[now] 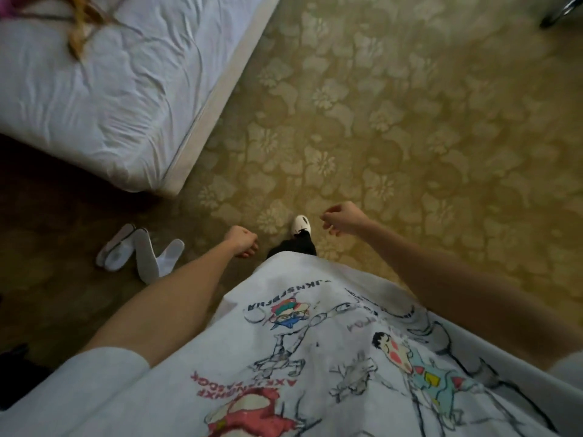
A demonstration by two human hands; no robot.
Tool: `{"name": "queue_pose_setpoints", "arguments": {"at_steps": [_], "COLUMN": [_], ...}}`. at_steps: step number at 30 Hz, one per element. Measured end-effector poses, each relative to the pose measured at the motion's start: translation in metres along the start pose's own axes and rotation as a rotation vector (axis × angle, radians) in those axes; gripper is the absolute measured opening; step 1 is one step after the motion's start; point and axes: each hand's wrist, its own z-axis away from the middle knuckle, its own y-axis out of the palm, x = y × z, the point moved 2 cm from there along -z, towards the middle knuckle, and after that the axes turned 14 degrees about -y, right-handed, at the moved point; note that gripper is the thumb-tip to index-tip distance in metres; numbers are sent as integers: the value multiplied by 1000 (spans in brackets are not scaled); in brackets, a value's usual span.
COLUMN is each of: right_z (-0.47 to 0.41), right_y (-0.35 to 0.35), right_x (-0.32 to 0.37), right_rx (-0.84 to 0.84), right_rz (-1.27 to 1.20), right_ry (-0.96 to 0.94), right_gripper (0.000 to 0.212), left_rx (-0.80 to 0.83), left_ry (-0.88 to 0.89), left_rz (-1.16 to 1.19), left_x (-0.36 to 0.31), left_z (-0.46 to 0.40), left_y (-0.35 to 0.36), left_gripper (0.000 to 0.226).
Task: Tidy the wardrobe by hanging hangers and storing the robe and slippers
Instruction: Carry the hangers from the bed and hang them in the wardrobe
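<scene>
Several white slippers (138, 257) lie scattered on the carpet at the lower left, beside the bed corner. Wooden hangers (83, 23) rest on the white bed sheet at the top left, blurred. My left hand (243, 242) hangs to the right of the slippers with its fingers curled and holds nothing. My right hand (339, 220) hangs over the carpet at the centre, fingers loosely curled, also with nothing in it. No robe or wardrobe is in view.
A bed (110, 99) with a rumpled white sheet fills the upper left, its corner near the slippers. Yellow floral carpet (410, 121) covers the floor. My white shoe (301, 225) steps forward between my hands. A metal chair leg (561, 11) shows at the top right.
</scene>
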Motion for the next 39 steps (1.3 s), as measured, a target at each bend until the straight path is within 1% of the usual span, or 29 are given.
{"name": "queue_pose_setpoints", "arguments": {"at_steps": [2, 4, 6, 9, 14, 17, 22, 26, 28, 30, 35, 39], "right_z": [-26, -55, -78, -101, -139, -173, -253, -323, -367, -404, -510, -602], "right_y": [-38, -83, -126, -181, -260, -305, -403, -478, -511, -530, -568, -598], "right_x": [26, 49, 56, 43, 4, -3, 30, 81, 116, 151, 255, 317], "right_rx": [-13, -40, -86, -135, -199, -228, -275, -266, -232, -182, -24, 100], "right_rz": [19, 33, 30, 21, -84, -172, -221, -204, -182, -128, -58, 51], "right_ry": [0, -13, -2, 77, 280, 352, 331, 283, 218, 140, -32, -100], "right_gripper": [22, 22, 23, 25, 26, 26, 24, 24, 24, 22, 23, 18], "left_rx": [13, 39, 44, 89, 177, 170, 95, 75, 71, 51, 22, -4], "left_ry": [4, 43, 95, 177, 280, 324, 330, 346, 356, 339, 158, 51], "left_rz": [-14, -19, -19, -51, -108, -140, -209, -236, -179, -108, 39, 117], "left_x": [-47, -111, -172, -261, -401, -480, -622, -719, -762, -784, -818, -855], "left_z": [-5, -8, -11, -3, -4, -17, -39, -38, -44, -53, -94, -143], "left_y": [-12, -25, -33, -36, -33, -38, -63, -94, -113, -128, -167, -197], "left_gripper": [22, 21, 21, 19, 16, 15, 19, 18, 17, 16, 17, 17]}}
